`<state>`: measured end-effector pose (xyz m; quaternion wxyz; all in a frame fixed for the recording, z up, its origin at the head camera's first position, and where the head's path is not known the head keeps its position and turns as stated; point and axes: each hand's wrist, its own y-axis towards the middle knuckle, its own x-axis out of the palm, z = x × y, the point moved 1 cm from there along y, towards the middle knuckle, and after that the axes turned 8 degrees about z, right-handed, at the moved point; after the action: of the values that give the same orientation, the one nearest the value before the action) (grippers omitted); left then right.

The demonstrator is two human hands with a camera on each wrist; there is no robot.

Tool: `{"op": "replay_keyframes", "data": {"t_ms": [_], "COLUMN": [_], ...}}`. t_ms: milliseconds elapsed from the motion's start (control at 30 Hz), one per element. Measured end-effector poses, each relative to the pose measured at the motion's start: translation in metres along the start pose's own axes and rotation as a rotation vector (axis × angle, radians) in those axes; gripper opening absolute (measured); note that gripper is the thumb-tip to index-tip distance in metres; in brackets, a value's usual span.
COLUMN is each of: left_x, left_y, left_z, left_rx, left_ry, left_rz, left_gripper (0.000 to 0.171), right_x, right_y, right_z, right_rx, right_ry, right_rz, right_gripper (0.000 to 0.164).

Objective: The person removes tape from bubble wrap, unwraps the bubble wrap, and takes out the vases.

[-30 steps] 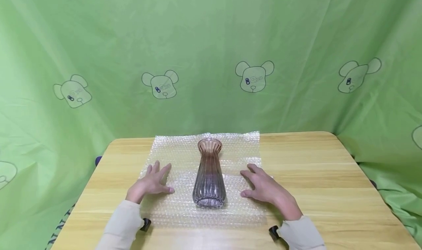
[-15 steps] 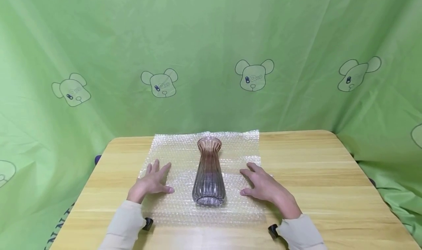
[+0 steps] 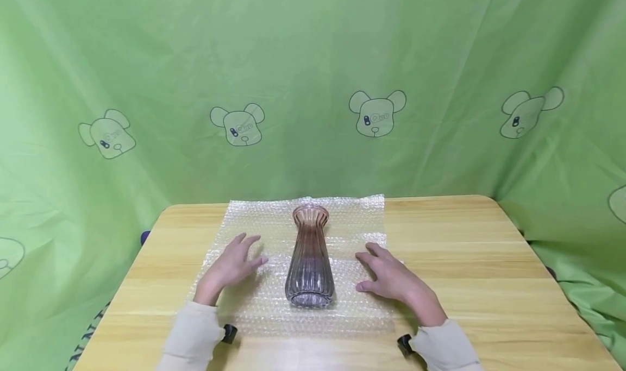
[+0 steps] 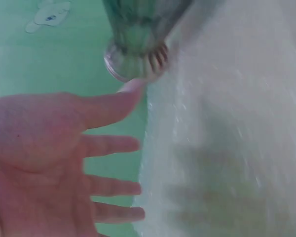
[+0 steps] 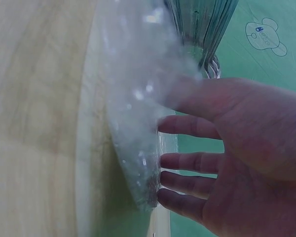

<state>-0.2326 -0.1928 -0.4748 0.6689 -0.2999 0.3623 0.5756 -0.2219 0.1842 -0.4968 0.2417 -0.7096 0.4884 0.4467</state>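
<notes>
A ribbed glass vase [image 3: 310,265], pinkish at its flared neck and smoky grey at its base, lies on its side on a sheet of bubble wrap [image 3: 352,216]. Its base faces me. Over the left part of the sheet my left hand [image 3: 233,263] is spread and holds nothing; the left wrist view shows straight fingers apart from the vase [image 4: 138,34]. My right hand [image 3: 391,274] is at the sheet's right side, fingers spread. In the right wrist view its fingertips meet the bubble wrap [image 5: 138,118], and the thumb tip is partly veiled by it.
The sheet lies on a wooden table [image 3: 464,262] with rounded far corners. Behind and on both sides hangs a green curtain [image 3: 303,50] printed with bear heads. A small black device [image 3: 229,334] sits at the left wrist, another [image 3: 405,345] at the right.
My left hand has moved slightly to the right and come up off the sheet's left edge. The right hand and the vase have stayed in place.
</notes>
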Motion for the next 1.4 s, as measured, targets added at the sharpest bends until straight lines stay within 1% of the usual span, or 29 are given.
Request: {"op": "replay_keyframes", "data": {"t_ms": [67,133,200,300,367,567,600,667,767,833,967,1067,1167,1267,1400], "left_x": [0.001,0.005,0.009,0.018,0.024,0.040,0.041,0.045,0.049,0.052,0.056,0.057,0.057,0.057,0.058], "left_y": [0.006,0.011,0.015,0.020,0.022,0.031,0.033,0.036,0.040,0.041,0.046,0.048,0.048,0.048,0.048], "left_z": [0.007,0.015,0.024,0.037,0.045,0.066,0.069,0.073,0.075,0.075,0.073,0.071,0.068,0.065,0.063], "left_rx": [0.018,0.014,-0.005,-0.053,-0.077,-0.105,-0.107,-0.121,-0.146,-0.167,-0.166,-0.166,-0.187,-0.216,-0.231], "left_ry": [-0.063,-0.148,-0.234,-0.342,-0.389,-0.476,-0.487,-0.515,-0.573,-0.608,-0.692,-0.737,-0.764,-0.791,-0.815], "left_rz": [0.049,0.068,0.059,0.028,0.013,0.023,0.013,-0.029,-0.104,-0.135,-0.190,-0.233,-0.246,-0.244,-0.254], "left_gripper": [0.066,0.066,0.068,0.072,0.075,0.086,0.089,0.094,0.097,0.096,0.090,0.086,0.084,0.087,0.092], "right_x": [0.001,0.001,0.002,0.002,0.002,0.001,0.001,0.001,0.001,0.001,0.002,0.002,0.002,0.003,0.004], "right_y": [0.000,0.000,-0.001,-0.001,0.000,-0.001,-0.001,-0.002,-0.003,-0.003,-0.003,-0.002,-0.002,-0.001,-0.003], "right_z": [0.001,0.002,0.003,0.004,0.003,0.002,0.001,0.001,0.001,0.001,-0.001,-0.002,-0.003,-0.004,-0.007], "right_rx": [0.002,0.003,0.004,0.001,-0.001,0.001,0.001,0.013,0.022,0.025,0.019,0.028,0.020,0.014,0.029], "right_ry": [-0.002,-0.005,-0.008,-0.010,-0.011,-0.005,-0.007,-0.004,-0.003,0.006,0.001,-0.013,-0.021,-0.028,-0.037], "right_rz": [-0.001,-0.001,-0.002,-0.002,-0.001,0.001,0.002,0.001,-0.007,-0.015,-0.010,-0.007,-0.017,-0.025,-0.030], "right_gripper": [0.076,0.077,0.077,0.078,0.077,0.077,0.077,0.077,0.076,0.076,0.075,0.075,0.074,0.073,0.077]}}
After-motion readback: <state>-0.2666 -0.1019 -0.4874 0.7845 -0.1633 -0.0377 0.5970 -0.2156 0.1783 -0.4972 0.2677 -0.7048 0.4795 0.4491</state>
